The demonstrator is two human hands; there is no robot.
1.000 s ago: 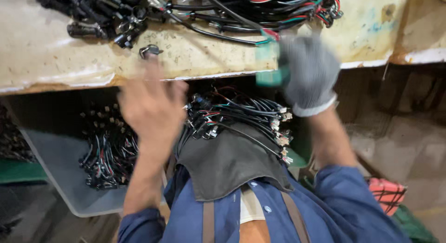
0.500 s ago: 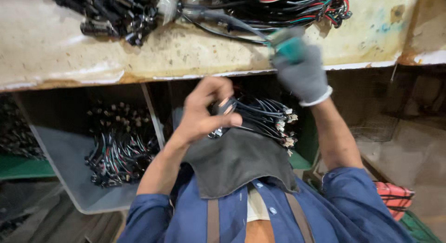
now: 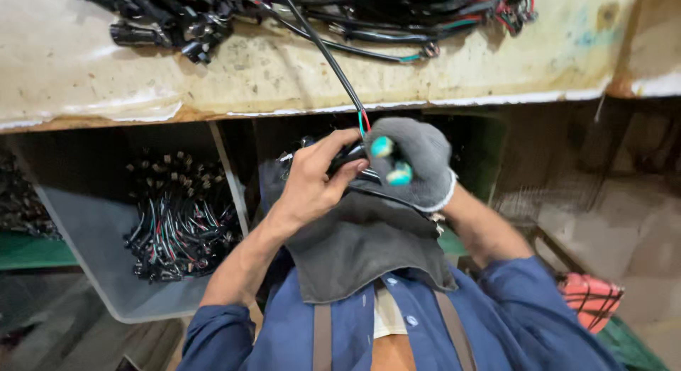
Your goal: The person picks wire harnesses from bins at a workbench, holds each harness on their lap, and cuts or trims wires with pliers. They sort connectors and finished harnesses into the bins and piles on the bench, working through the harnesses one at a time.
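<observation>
My bare left hand and my right hand, in a grey knit glove with teal fingertips, meet in front of my chest. Both close on the end of a black cable with red and green wires showing at the grip. A small black connector sits between my left fingers. The cable runs up from my hands to a tangle of wire harnesses on the worn tabletop. A grey cloth hangs under my hands.
A grey plastic bin under the table at the left holds several black wire pieces. Another bin of wires sits behind my hands. More black connectors lie on the tabletop's left. A red-patterned object lies low at the right.
My right hand came down off the tabletop, drawing the cable with it. My left hand rose from the bin and joined it at the cable end.
</observation>
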